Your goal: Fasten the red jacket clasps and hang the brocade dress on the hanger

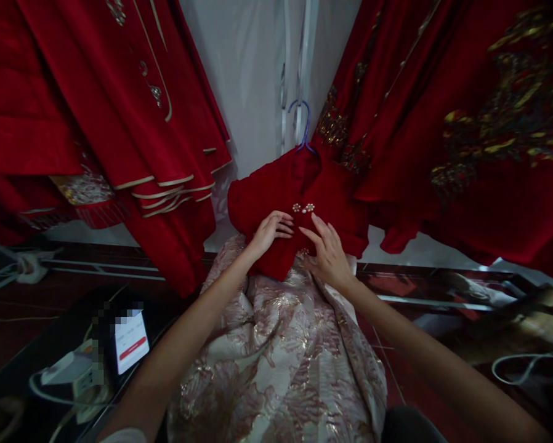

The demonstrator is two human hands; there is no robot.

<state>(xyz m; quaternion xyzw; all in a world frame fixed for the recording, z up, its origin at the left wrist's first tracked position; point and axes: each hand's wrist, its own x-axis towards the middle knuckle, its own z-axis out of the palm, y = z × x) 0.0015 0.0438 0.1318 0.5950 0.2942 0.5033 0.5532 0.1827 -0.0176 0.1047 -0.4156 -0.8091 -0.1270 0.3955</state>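
A short red jacket (262,191) with a stand-up neckline is on a purple hanger (306,126) in front of me, spread over my lap. Pearl-and-gold flower fasteners (304,208) sit at its upper front, and another flower ornament shows lower down. My left hand (271,234) lies on the jacket's left front, fingers stretched toward the middle. Just below the upper fasteners, my right hand (326,249) rests with its fingers apart, thumb pointing left. Neither hand visibly grips anything. Beneath the jacket, a shiny floral brocade cloth (286,351) covers my lap.
Red garments with pale piping (175,141) hang at the left. More red garments with gold embroidery (502,123) hang at the right. A lit phone (131,344) stands at lower left beside a white power strip with cables (80,369). Metal rack bars (436,303) run low behind.
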